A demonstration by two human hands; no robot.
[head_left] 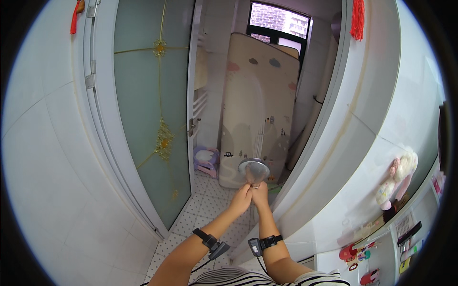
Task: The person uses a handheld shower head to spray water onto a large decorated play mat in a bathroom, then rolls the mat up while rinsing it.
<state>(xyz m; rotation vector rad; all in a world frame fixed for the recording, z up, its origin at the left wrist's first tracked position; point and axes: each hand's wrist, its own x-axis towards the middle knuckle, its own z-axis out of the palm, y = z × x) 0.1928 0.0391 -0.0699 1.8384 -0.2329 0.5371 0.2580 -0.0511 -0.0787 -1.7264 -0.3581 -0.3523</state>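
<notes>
Both arms reach forward, and the hands meet around the handle of a round, chrome-like shower head. My left hand closes on the handle from the left, and my right hand grips it from the right. The fingers hide most of the handle. Thin jets of water leave the head and run up against a large cream play mat with printed clouds, trees and cars. That mat stands upright, leaning in front of the window. Wet-looking darker patches show on its lower part.
A frosted glass door with gold ornaments stands open on the left. Behind it sits a purple and pink plastic item on the dotted tile floor. The right door frame is close to my right arm. Shelves hold cups and brushes.
</notes>
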